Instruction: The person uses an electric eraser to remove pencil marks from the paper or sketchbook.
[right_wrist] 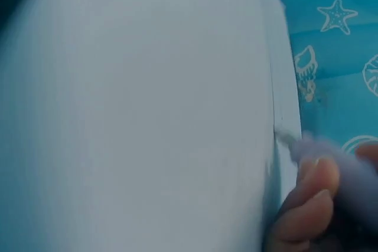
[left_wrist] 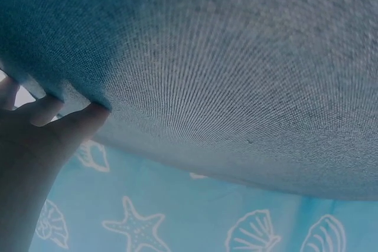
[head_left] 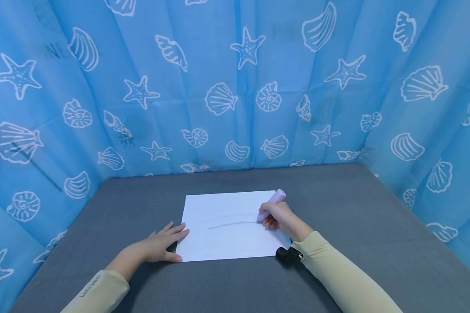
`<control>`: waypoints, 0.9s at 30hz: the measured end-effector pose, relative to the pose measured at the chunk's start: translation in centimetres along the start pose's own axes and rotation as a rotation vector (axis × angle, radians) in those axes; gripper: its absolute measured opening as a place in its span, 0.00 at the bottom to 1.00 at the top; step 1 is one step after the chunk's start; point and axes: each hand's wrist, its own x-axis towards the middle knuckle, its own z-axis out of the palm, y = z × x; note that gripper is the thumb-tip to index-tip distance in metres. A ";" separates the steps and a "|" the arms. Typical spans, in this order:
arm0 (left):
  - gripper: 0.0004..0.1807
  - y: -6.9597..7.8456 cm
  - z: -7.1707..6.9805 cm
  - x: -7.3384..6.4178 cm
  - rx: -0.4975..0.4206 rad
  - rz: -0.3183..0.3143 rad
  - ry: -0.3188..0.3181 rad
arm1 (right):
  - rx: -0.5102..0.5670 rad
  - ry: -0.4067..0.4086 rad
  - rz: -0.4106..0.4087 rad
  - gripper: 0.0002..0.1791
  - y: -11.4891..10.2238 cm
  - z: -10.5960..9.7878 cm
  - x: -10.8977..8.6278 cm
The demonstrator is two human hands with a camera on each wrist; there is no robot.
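A white sheet of paper lies on the grey cloth-covered table. My right hand grips a thick lilac marker, its tip touching the paper right of centre. From that tip a thin, slightly curved dark line runs left across the sheet. In the right wrist view, the fingers curl round the blurred marker close to its tip. My left hand rests at the paper's left edge, fingers spread and thumb at the lower left corner. The left wrist view shows the fingers touching the grey cloth.
Grey cloth covers the table around the paper. A blue curtain with white shells and starfish hangs behind and at both sides. Under the right wrist is a small black device, near the paper's lower right corner.
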 end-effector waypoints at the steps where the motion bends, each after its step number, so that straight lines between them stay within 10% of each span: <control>1: 0.47 0.0 0.0 0.0 0.002 -0.001 0.000 | 0.003 -0.016 0.005 0.09 0.0 -0.1 0.0; 27: 0.48 -0.2 0.3 0.4 0.015 -0.014 0.007 | -0.010 0.006 -0.025 0.07 0.1 0.4 -0.1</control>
